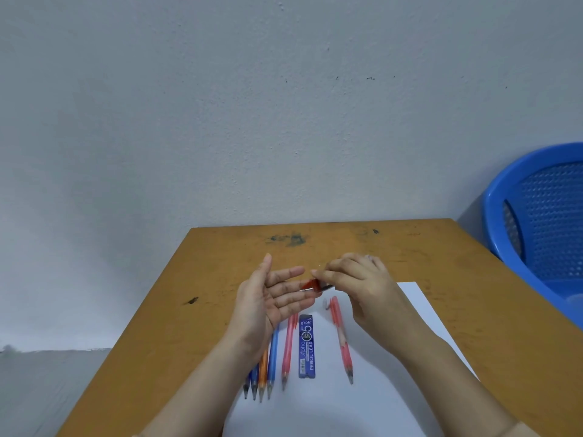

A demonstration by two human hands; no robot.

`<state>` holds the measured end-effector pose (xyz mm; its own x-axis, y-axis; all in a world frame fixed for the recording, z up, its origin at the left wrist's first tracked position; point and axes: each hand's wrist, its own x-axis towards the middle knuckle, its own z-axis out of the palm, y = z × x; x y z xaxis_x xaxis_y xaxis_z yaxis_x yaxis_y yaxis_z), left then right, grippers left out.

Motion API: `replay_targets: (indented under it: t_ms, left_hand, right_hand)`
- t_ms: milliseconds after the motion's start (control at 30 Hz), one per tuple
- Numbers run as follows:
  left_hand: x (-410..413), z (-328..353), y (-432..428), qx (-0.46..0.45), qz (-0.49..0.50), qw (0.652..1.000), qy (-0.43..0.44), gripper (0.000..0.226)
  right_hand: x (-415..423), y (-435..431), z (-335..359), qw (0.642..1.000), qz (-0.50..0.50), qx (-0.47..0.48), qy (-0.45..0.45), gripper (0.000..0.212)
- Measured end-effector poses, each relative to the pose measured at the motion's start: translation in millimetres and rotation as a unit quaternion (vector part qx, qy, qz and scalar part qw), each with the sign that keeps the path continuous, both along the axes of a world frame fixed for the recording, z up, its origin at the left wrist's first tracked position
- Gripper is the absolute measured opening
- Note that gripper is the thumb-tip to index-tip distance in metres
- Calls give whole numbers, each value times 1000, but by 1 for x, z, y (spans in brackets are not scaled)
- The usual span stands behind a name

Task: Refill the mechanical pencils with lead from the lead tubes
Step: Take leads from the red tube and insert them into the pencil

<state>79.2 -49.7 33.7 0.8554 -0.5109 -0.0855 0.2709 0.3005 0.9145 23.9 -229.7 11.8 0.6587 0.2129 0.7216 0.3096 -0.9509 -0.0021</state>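
Observation:
My right hand (356,279) pinches a small red lead tube (314,284) and tilts it over the open palm of my left hand (274,298), which is held flat with straight fingers. A blue lead tube (306,346) labelled pencil lead lies on the white paper (394,398). A red mechanical pencil (342,337) lies to its right with a small white cap (326,303) beside its top end. Left of the blue tube lie a pink pencil (288,351), a light blue pencil (273,361), an orange pencil (263,373) and a dark blue pencil (254,381), partly under my left wrist.
The wooden table (220,253) stands against a grey wall. A blue plastic basket (542,222) sits off the table's right side.

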Motion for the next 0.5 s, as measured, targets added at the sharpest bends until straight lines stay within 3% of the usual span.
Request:
replay_targets:
  t_ms: [167, 333, 500]
  left_hand:
    - [-1, 1, 1, 0, 3, 1000, -3, 59]
    - [-1, 2, 1, -4, -2, 1000, 2, 59]
    - [-2, 3, 1, -5, -1, 1000, 3, 58]
  right_hand:
    - [0, 2, -3, 999, -16, 30, 17, 67]
    - [0, 1, -1, 999, -32, -23, -13, 52]
    - [0, 2, -2, 998, -43, -26, -28, 56]
